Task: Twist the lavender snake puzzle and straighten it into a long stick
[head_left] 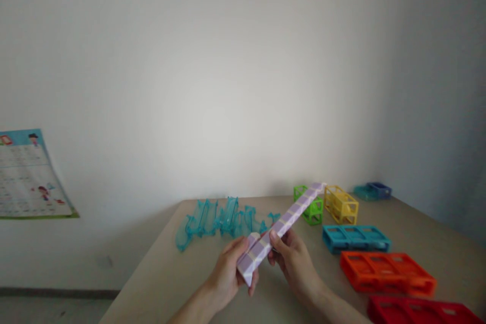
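Observation:
A long, narrow lavender strip [292, 214] with a pale checked pattern slants up and to the right above the table. It looks like folded card, though its exact kind is not clear. My left hand [227, 274] is closed around its lower end, thumb on top. Farther up, my right hand [294, 258] pinches it with the thumb in front and the fingers behind. A short pale flap or second piece [253, 238] shows beside my left thumb. The strip's upper end overlaps the view of a green open frame [313, 211].
Several clear turquoise plastic pieces [207, 217] lie at the table's back left. Along the right stand a yellow frame [343, 206], blue frame [356, 239], orange-red frame [387, 272] and red frame [421, 311]. A dark blue container [379, 190] sits in the back right corner, against the wall.

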`<action>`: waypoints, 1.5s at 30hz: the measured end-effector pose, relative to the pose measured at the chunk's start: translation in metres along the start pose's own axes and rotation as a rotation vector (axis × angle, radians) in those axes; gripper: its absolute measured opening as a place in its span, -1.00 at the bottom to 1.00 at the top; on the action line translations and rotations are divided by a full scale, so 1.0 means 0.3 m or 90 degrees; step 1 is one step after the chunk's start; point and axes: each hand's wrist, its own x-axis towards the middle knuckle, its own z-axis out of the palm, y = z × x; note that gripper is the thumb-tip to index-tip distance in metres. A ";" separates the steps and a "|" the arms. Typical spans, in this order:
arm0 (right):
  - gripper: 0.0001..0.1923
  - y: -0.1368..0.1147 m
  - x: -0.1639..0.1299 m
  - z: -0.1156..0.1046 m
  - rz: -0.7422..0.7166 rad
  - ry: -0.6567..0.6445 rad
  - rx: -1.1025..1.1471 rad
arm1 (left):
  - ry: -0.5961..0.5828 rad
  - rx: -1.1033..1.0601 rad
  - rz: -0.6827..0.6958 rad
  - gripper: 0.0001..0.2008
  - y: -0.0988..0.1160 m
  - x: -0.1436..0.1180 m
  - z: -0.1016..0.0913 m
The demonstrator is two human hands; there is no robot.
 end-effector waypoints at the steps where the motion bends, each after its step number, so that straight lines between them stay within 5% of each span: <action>1: -0.60 0.001 0.003 0.000 -0.007 0.015 -0.007 | 0.016 0.001 0.006 -0.58 -0.004 0.004 0.000; 5: -0.56 0.005 0.011 -0.001 -0.044 0.082 -0.077 | 0.135 0.051 0.074 -0.59 -0.026 0.025 -0.025; 10: -0.52 -0.008 0.001 0.006 -0.097 0.137 -0.169 | 0.280 0.269 0.168 -0.57 -0.020 0.019 -0.059; 17: -0.51 -0.044 0.006 -0.012 -0.148 0.237 -0.172 | 0.108 0.219 0.216 -0.47 -0.008 -0.016 -0.044; 25: -0.50 -0.058 0.026 -0.029 -0.132 0.284 -0.141 | 0.058 0.272 0.257 -0.21 -0.001 -0.032 -0.028; 38: -0.62 -0.085 0.026 -0.022 -0.149 0.216 -0.086 | 0.083 0.295 0.319 -0.44 0.007 -0.020 -0.047; 45: -0.60 -0.079 -0.012 0.002 -0.161 0.167 -0.079 | 0.201 0.349 0.356 -0.48 0.006 -0.011 -0.086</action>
